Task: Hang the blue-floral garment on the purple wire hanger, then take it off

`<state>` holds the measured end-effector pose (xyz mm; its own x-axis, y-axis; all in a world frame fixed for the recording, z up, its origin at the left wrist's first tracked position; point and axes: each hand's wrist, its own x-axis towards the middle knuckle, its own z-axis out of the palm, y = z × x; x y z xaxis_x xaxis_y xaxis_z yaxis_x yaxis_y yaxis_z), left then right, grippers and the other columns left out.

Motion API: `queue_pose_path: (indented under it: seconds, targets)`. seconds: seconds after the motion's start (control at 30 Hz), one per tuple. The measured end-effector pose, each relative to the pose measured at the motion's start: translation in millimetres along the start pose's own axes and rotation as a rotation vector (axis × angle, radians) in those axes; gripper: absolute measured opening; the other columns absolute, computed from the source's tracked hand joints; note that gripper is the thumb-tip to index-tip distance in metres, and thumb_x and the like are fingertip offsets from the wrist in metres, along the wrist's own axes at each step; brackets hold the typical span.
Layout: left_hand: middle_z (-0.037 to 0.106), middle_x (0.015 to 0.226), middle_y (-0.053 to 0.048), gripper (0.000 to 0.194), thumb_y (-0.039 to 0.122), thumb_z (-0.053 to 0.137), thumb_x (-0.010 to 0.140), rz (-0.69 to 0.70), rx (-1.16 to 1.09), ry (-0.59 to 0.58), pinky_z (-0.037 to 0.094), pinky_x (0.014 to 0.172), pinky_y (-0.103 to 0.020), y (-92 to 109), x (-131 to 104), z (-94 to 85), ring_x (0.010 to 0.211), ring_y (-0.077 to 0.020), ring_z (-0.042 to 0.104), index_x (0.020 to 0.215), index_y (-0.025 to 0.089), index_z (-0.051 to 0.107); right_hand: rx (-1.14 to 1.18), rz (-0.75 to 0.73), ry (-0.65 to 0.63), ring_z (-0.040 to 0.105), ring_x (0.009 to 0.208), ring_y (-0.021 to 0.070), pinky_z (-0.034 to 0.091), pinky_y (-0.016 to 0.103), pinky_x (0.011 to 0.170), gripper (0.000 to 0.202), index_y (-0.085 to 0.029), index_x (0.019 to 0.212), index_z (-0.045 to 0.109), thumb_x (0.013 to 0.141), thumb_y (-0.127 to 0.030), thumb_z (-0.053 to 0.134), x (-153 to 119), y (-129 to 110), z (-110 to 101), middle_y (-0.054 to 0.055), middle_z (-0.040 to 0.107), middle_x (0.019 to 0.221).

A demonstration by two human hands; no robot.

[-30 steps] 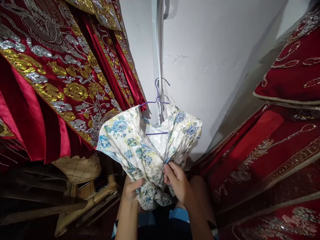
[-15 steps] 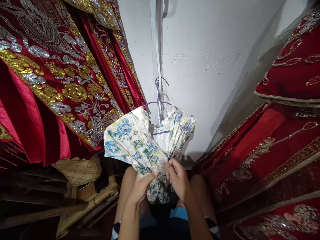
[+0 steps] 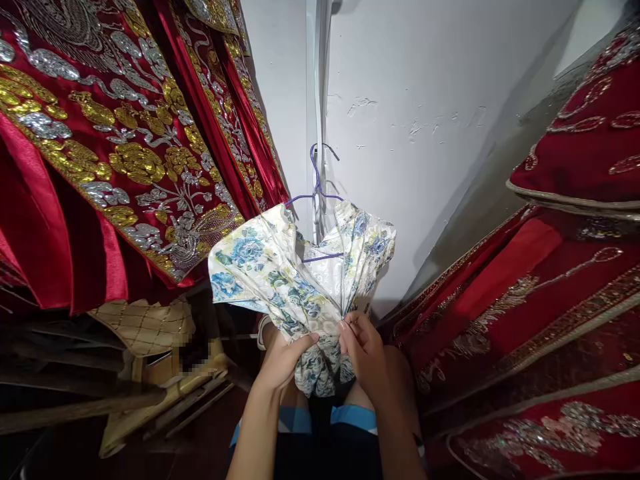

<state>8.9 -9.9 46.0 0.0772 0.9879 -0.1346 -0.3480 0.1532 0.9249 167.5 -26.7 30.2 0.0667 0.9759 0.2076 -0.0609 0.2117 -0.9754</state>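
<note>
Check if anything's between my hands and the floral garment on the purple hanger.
Nothing visible is. Your left hand holds the front of the floral garment directly, thumb on top, and your right hand pinches its front edge. The red embroidered cloths hang to either side, not in between.

1. From where I stand, both ends of the purple wire hanger (image 3: 317, 191) vanish inside the short-sleeved white garment printed with blue flowers (image 3: 265, 273).
2. The left hand (image 3: 281, 363) has its fingers lost behind that cloth; only the thumb shows plainly.
3. Whatever the right hand (image 3: 364, 340) pinches there, fastening or plain fabric, is too small to tell.
4. The garment's hem is hard to make out among bunched folds.
5. The red satin robe with gold and silver sequins (image 3: 137, 163) runs out of view, left and top.
6. The dark red, silver-embroidered cloth (image 3: 585, 300) is cut off, right.
7. A dark patch (image 3: 194, 355) low down is blurred into squares.
</note>
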Motion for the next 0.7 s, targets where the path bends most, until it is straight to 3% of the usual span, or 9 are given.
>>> queue_pose_path:
  seconds: [0.1, 0.2, 0.27, 0.33, 0.4, 0.43, 0.5, 0.6, 0.7]
  targets:
    - [0.073, 0.115, -0.014, 0.066, 0.031, 0.089, 0.057, 0.028, -0.025, 0.067, 0.052, 0.098, -0.043, 1.8, -0.3, -6.4, 0.113, -0.0347, 0.066, 0.117, 0.014, 0.067, 0.028, 0.006, -0.017, 0.040, 0.053, 0.0119, 0.034, 0.026, 0.054, 0.026, -0.024, 0.080, 0.048, 0.098, -0.041, 0.056, -2.3, -2.9, 2.2, -0.006, 0.042, 0.058]
    - [0.072, 0.112, -0.013, 0.066, 0.031, 0.087, 0.060, 0.095, -0.020, 0.211, 0.053, 0.092, -0.041, -5.1, 8.9, -17.7, 0.110, -0.0338, 0.066, 0.119, 0.015, 0.064, -0.006, 0.008, -0.001, 0.042, 0.052, 0.0116, 0.034, 0.026, 0.053, 0.027, -0.023, 0.077, 0.050, 0.096, -0.039, 0.059, -4.1, -5.5, 4.3, -0.006, 0.044, 0.055]
    - [0.068, 0.119, -0.013, 0.065, 0.030, 0.084, 0.063, 0.273, 0.043, 0.393, 0.052, 0.093, -0.041, -12.4, 16.6, -23.0, 0.115, -0.0327, 0.063, 0.122, 0.017, 0.060, -0.034, 0.006, 0.020, 0.045, 0.050, 0.0121, 0.036, 0.026, 0.053, 0.026, -0.022, 0.075, 0.053, 0.094, -0.039, 0.061, -4.5, -5.3, 5.0, -0.005, 0.047, 0.052]
    - [0.057, 0.135, -0.014, 0.063, 0.026, 0.081, 0.068, 0.570, 0.174, 0.623, 0.047, 0.100, -0.041, -18.7, 20.4, -23.5, 0.128, -0.0311, 0.053, 0.126, 0.020, 0.055, -0.040, 0.013, 0.046, 0.047, 0.049, 0.0123, 0.036, 0.026, 0.052, 0.027, -0.021, 0.073, 0.056, 0.091, -0.038, 0.064, -4.7, -4.1, 5.7, -0.004, 0.051, 0.050]
    - [0.048, 0.142, -0.013, 0.054, 0.021, 0.078, 0.074, 0.847, 0.348, 0.754, 0.042, 0.106, -0.041, -22.1, 17.9, -18.7, 0.134, -0.0284, 0.046, 0.123, 0.022, 0.055, -0.018, 0.027, 0.084, 0.047, 0.046, 0.0118, 0.036, 0.026, 0.050, 0.028, -0.021, 0.070, 0.056, 0.089, -0.038, 0.066, -4.9, -3.6, 7.2, -0.004, 0.052, 0.047]
    - [0.050, 0.139, -0.012, 0.045, 0.019, 0.076, 0.077, 0.934, 0.437, 0.738, 0.040, 0.107, -0.041, -22.9, 14.7, -14.5, 0.132, -0.0269, 0.047, 0.119, 0.022, 0.058, -0.004, 0.037, 0.107, 0.046, 0.045, 0.0115, 0.035, 0.025, 0.049, 0.029, -0.021, 0.068, 0.055, 0.088, -0.038, 0.068, -5.0, -4.0, 8.3, -0.004, 0.052, 0.046]
    - [0.056, 0.124, -0.009, 0.026, 0.017, 0.072, 0.083, 0.992, 0.557, 0.567, 0.042, 0.105, -0.041, -23.8, 7.0, -3.7, 0.121, -0.0243, 0.054, 0.107, 0.021, 0.062, 0.024, 0.061, 0.149, 0.046, 0.043, 0.0111, 0.034, 0.024, 0.046, 0.029, -0.021, 0.067, 0.056, 0.084, -0.037, 0.071, -4.9, -5.8, 11.0, -0.004, 0.052, 0.044]
    - [0.060, 0.108, -0.008, 0.016, 0.016, 0.068, 0.087, 0.928, 0.600, 0.253, 0.047, 0.098, -0.038, -27.2, -2.0, 12.5, 0.109, -0.0224, 0.059, 0.102, 0.021, 0.063, 0.053, 0.079, 0.172, 0.048, 0.041, 0.0112, 0.035, 0.023, 0.044, 0.026, -0.020, 0.067, 0.058, 0.080, -0.035, 0.075, -4.6, -9.4, 15.1, -0.005, 0.053, 0.043]
    - [0.061, 0.104, -0.007, 0.015, 0.015, 0.064, 0.089, 0.863, 0.591, 0.148, 0.050, 0.093, -0.035, -33.2, -4.5, 21.4, 0.104, -0.0208, 0.060, 0.103, 0.021, 0.061, 0.059, 0.073, 0.146, 0.050, 0.041, 0.0112, 0.038, 0.023, 0.045, 0.022, -0.019, 0.068, 0.060, 0.080, -0.033, 0.074, -5.3, -11.3, 18.1, -0.004, 0.055, 0.044]
